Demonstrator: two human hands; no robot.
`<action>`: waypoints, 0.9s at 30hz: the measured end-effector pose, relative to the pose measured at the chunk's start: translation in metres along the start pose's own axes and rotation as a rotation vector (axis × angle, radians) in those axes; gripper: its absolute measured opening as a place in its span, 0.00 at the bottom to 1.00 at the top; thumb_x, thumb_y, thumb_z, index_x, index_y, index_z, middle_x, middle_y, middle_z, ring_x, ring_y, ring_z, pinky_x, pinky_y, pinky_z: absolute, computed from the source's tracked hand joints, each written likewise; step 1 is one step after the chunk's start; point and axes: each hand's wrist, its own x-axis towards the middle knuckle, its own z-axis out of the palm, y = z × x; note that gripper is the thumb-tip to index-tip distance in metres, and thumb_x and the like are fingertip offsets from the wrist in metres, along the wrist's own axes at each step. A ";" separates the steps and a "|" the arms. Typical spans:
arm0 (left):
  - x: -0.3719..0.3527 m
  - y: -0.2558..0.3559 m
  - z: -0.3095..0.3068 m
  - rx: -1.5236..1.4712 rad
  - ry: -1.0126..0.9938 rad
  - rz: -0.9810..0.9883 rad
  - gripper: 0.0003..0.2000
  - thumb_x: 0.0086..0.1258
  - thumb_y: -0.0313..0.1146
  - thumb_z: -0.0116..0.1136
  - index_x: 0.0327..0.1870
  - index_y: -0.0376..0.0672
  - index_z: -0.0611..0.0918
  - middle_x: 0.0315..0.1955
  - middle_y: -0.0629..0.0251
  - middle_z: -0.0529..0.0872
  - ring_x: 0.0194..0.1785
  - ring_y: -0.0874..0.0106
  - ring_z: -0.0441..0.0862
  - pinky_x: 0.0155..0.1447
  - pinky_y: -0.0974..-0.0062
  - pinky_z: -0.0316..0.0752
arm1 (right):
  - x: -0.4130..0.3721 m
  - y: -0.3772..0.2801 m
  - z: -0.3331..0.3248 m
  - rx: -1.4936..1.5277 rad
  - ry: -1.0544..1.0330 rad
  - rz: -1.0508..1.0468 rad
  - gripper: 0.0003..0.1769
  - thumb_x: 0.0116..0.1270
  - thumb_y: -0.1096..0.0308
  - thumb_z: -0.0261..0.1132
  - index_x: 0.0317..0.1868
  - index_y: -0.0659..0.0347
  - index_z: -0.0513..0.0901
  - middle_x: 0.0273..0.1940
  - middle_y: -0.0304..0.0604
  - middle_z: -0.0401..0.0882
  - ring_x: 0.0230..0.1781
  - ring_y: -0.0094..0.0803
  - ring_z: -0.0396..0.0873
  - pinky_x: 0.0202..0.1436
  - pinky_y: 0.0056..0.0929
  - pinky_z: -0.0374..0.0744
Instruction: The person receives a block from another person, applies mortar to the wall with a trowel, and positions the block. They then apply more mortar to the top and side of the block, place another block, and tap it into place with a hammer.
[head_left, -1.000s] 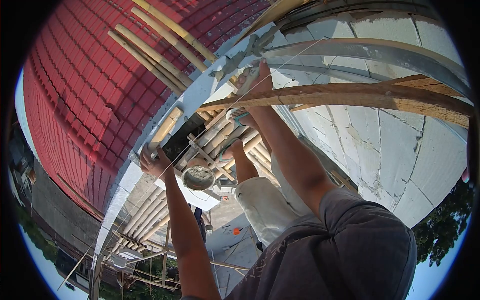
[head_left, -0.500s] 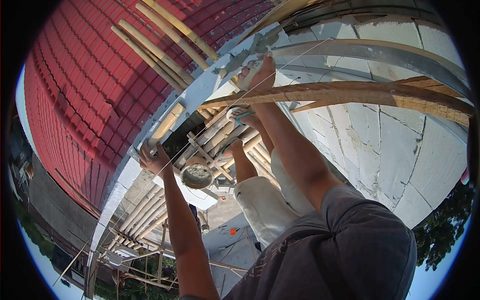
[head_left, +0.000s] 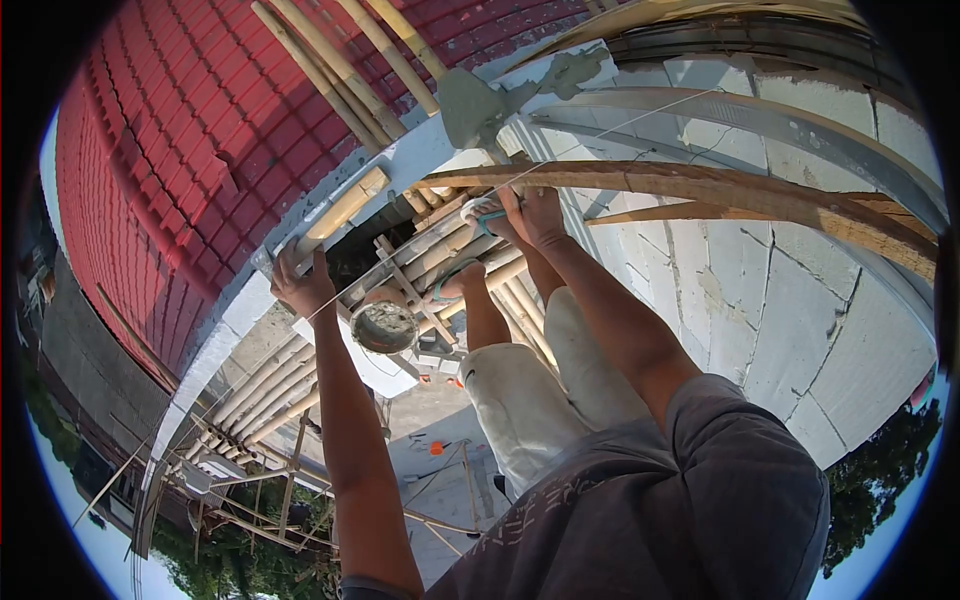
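My right hand (head_left: pixel 532 212) is closed on the handle of a trowel. The trowel's blade (head_left: pixel 470 108), coated in grey mortar, is over the top of the white block wall (head_left: pixel 420 150). Wet mortar (head_left: pixel 570 75) lies on the wall top just beyond the blade. My left hand (head_left: pixel 302 285) rests at the wall edge, thumb and fingers apart, by the lower end of a short bamboo piece (head_left: pixel 345 205). Whether its fingers grip the edge is hidden. A bucket of mortar (head_left: pixel 384 326) stands below, between my arms.
A red tiled roof (head_left: pixel 200 150) with several bamboo poles (head_left: pixel 335 75) lies beyond the wall. Bamboo scaffolding (head_left: pixel 450 250) is under my sandalled feet. A wooden beam (head_left: pixel 680 182) and a thin string cross at the right, before a block wall (head_left: pixel 740 320).
My right hand has drawn back toward me with the trowel, whose mortar-coated blade now shows plainly over the wall top. My left hand stays at the wall edge. The view has shifted slightly.
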 end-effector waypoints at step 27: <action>-0.009 -0.011 0.002 -0.020 0.031 0.041 0.24 0.57 0.39 0.75 0.57 0.55 0.84 0.53 0.67 0.84 0.57 0.64 0.79 0.66 0.61 0.62 | 0.052 0.112 0.083 0.055 -0.034 0.842 0.39 0.67 0.53 0.68 0.67 0.70 0.64 0.59 0.68 0.74 0.61 0.55 0.76 0.63 0.49 0.74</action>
